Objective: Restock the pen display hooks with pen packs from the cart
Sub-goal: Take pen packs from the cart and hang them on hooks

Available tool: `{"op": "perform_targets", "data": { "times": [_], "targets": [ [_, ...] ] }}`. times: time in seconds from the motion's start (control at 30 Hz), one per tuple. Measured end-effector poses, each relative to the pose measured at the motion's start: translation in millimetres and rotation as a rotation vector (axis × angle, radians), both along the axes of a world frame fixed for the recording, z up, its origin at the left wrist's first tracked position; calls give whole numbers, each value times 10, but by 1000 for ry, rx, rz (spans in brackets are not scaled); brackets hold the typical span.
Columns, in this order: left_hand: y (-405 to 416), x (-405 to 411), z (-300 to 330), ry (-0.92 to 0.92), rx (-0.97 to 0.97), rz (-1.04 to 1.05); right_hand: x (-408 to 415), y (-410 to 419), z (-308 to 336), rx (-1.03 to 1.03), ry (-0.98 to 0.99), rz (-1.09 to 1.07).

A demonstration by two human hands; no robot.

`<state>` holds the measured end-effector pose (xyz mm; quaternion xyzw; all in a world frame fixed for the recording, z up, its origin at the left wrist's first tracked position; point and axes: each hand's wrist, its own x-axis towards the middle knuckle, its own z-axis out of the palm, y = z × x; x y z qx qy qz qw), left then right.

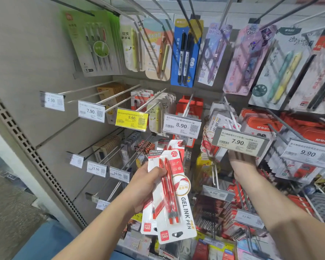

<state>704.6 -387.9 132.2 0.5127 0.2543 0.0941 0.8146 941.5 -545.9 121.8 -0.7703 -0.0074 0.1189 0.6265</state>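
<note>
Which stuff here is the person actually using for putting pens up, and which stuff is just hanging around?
For the job:
- red gel ink pen packs on white cards, gripped in the left hand
- right hand, reaching up behind the grey 7.90 price tag
- white metal hook above that tag

Just hanging there:
- blue card with two black markers
- yellow 9.90 price tag
- green pen cards

Single head-worn wide-angle view, forward and slightly downward, close to the pegboard display (94,53), forearms in the foreground.
</note>
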Motion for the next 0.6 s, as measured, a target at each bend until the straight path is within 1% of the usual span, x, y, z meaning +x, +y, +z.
{"op": "perform_targets", "data": {
  "times": [0.07,0.1,0.13,0.17,0.2,0.23,0.3,0.33,0.37,0.43,0.5,0.53,0.6],
  "targets": [
    [8,-13,-10,-10,-16,-2,-129,-65,4,-25,-66,-24],
    [10,-15,-20,-17,-20,4,-279,-89,42,-44,-167,-37],
    [13,-13,-40,-25,-18,16,-445,-117,52,-114,-267,-54],
    [8,-7,-59,-33,-18,32,-603,-155,56,-151,-343,-26],
    [-2,4,-79,-37,-20,49,-765,-196,31,-144,-364,58],
    [-18,20,-94,-40,-29,68,-904,-254,-10,-86,-324,187],
    [-44,68,-140,-48,-46,118,-1166,-362,-34,33,-127,487],
    [-53,94,-167,-48,-47,145,-1248,-418,-66,29,-37,624],
    [-63,121,-190,-48,-47,167,-1312,-461,-81,-14,17,717],
    [-82,170,-232,-47,-34,205,-1358,-508,-118,-39,72,790],
    [-121,209,-249,-57,-30,243,-1403,-535,-123,-18,108,809],
    [-149,230,-254,-69,-39,266,-1427,-544,-127,14,150,794],
    [-222,276,-263,-95,-89,320,-1518,-537,-166,137,253,693]
  ]
}}
